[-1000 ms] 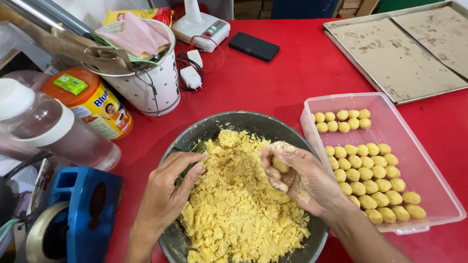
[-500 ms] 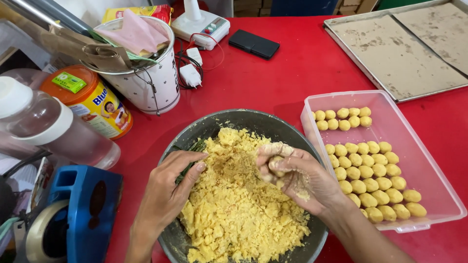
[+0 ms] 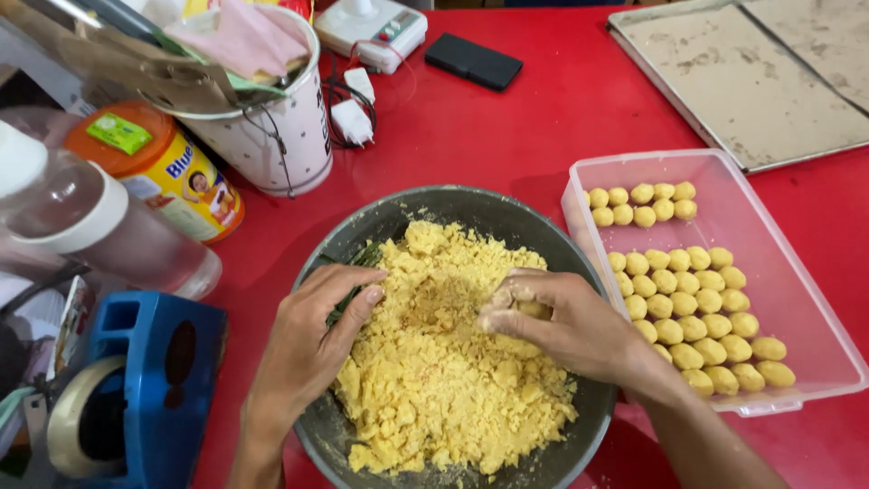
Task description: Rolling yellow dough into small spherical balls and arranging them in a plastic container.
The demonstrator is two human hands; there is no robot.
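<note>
Pinching crumbly yellow dough (image 3: pixel 453 380), round bowl (image 3: pixel 362 237)

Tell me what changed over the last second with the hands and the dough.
The right hand dropped from above the crumbly dough down onto it, fingers curled round a small lump. The left hand stayed at the bowl's left edge. The clear tray of dough balls didn't move.

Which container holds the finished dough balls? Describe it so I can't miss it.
On the red table, look just right of the round metal bowl of yellow crumbly dough, beside the right hand. It is the clear rectangular plastic tub, the only container holding rows of small yellow balls.
</note>
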